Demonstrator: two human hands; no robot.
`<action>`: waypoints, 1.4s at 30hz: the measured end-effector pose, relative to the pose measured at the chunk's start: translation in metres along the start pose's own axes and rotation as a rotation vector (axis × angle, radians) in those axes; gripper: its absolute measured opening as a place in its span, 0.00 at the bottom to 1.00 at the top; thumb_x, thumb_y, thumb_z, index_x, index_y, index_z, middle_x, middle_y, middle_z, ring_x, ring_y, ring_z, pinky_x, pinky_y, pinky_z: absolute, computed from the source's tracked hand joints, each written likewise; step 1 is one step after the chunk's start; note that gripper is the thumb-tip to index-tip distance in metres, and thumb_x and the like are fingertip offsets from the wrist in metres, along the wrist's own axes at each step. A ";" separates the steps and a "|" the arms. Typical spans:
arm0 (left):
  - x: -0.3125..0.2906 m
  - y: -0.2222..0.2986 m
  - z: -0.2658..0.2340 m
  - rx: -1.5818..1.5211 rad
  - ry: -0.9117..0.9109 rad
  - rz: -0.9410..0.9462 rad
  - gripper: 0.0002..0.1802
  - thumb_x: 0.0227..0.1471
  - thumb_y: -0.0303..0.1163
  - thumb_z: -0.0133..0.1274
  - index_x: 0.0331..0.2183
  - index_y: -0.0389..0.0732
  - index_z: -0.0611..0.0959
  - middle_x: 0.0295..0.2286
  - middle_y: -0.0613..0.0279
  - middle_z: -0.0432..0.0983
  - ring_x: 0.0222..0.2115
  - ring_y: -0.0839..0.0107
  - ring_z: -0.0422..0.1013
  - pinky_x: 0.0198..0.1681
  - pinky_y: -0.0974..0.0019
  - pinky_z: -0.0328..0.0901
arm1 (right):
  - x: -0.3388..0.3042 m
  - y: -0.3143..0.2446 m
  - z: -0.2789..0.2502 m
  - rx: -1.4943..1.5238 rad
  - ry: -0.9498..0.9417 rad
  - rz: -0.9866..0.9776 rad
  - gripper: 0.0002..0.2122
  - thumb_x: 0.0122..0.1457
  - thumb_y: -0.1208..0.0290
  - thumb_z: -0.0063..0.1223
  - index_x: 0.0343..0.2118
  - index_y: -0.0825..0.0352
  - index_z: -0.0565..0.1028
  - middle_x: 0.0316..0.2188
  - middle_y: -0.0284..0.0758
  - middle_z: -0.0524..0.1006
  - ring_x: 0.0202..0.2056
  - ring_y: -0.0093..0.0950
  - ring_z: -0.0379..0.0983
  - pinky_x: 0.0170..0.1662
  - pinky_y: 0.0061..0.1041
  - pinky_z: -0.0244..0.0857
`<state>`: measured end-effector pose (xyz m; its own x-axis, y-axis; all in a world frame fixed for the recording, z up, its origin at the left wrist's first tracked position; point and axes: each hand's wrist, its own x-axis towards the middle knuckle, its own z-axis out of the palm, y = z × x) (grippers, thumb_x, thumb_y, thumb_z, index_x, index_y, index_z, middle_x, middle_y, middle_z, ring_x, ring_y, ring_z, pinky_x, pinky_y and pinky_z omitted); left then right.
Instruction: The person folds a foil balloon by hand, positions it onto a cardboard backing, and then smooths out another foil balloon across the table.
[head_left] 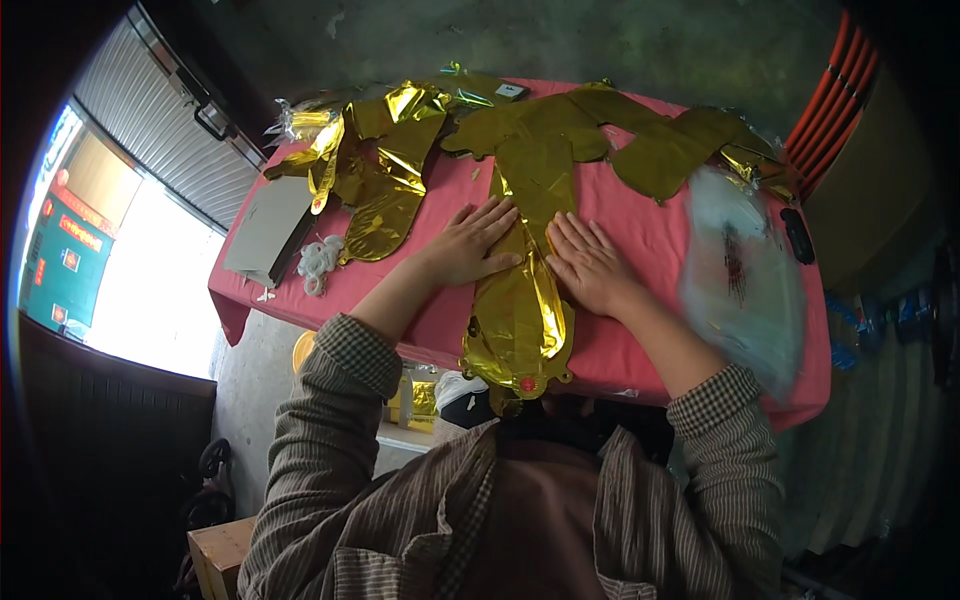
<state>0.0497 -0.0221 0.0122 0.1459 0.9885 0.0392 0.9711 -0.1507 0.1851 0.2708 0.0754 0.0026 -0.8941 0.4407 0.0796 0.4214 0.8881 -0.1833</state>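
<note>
A flat gold foil balloon (535, 190) lies lengthwise on the pink-covered table (640, 330), its near end hanging slightly over the front edge with a small red spot on it. My left hand (472, 243) rests on the left side of the foil, fingers stretched out. On the foil's right side lies my right hand (588, 262), also flat with fingers extended. Neither hand grips anything. More gold foil balloons lie around: a crumpled one (390, 180) to the left and a smooth one (665, 155) to the far right.
On the left stand a grey box (268, 232) and a bundle of white string (318, 262). Clear plastic bags (742, 280) cover the table's right side, beside a black object (797, 236). A small dark box (510, 91) sits at the far edge. A wooden box (222, 550) is on the floor.
</note>
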 end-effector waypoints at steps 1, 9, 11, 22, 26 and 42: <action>0.000 0.000 0.000 -0.010 -0.001 0.007 0.42 0.52 0.59 0.39 0.59 0.41 0.53 0.59 0.54 0.45 0.61 0.59 0.39 0.61 0.52 0.37 | 0.000 0.002 0.002 0.001 -0.003 0.001 0.28 0.63 0.53 0.25 0.60 0.68 0.49 0.62 0.40 0.48 0.63 0.32 0.41 0.64 0.33 0.32; -0.003 0.001 -0.005 -0.048 0.004 0.023 0.41 0.52 0.55 0.44 0.59 0.43 0.52 0.60 0.54 0.44 0.61 0.59 0.38 0.62 0.52 0.36 | -0.001 0.002 0.003 0.153 0.064 -0.023 0.38 0.56 0.40 0.31 0.61 0.67 0.47 0.62 0.43 0.49 0.63 0.35 0.40 0.64 0.35 0.30; -0.007 0.001 -0.007 -0.078 0.015 0.028 0.41 0.52 0.54 0.44 0.59 0.43 0.52 0.60 0.54 0.44 0.61 0.59 0.38 0.61 0.51 0.36 | -0.002 -0.003 -0.002 0.081 0.029 -0.020 0.37 0.56 0.42 0.33 0.61 0.66 0.47 0.62 0.43 0.47 0.64 0.34 0.39 0.64 0.34 0.30; -0.034 0.027 -0.010 -0.018 0.019 0.083 0.37 0.53 0.52 0.43 0.59 0.44 0.56 0.59 0.53 0.47 0.61 0.57 0.40 0.61 0.51 0.38 | -0.003 -0.004 -0.003 -0.005 -0.002 -0.036 0.34 0.56 0.45 0.36 0.61 0.62 0.50 0.62 0.43 0.46 0.64 0.34 0.38 0.64 0.35 0.31; -0.038 0.033 -0.016 -0.073 0.031 0.085 0.37 0.53 0.50 0.44 0.58 0.43 0.56 0.59 0.52 0.47 0.61 0.57 0.40 0.61 0.52 0.38 | -0.003 -0.002 0.000 -0.003 0.005 -0.035 0.34 0.57 0.44 0.36 0.61 0.62 0.50 0.62 0.43 0.46 0.64 0.35 0.38 0.63 0.36 0.31; -0.096 0.058 -0.037 -0.445 0.241 -0.033 0.23 0.42 0.24 0.54 0.45 0.37 0.73 0.44 0.52 0.68 0.45 0.56 0.65 0.49 0.61 0.62 | -0.017 -0.012 -0.007 -0.019 -0.079 -0.082 0.35 0.58 0.43 0.30 0.62 0.63 0.46 0.63 0.43 0.42 0.64 0.35 0.34 0.63 0.42 0.24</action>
<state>0.0848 -0.1264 0.0551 0.0180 0.9701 0.2419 0.7922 -0.1614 0.5885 0.2824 0.0580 0.0100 -0.9346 0.3554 0.0164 0.3483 0.9234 -0.1611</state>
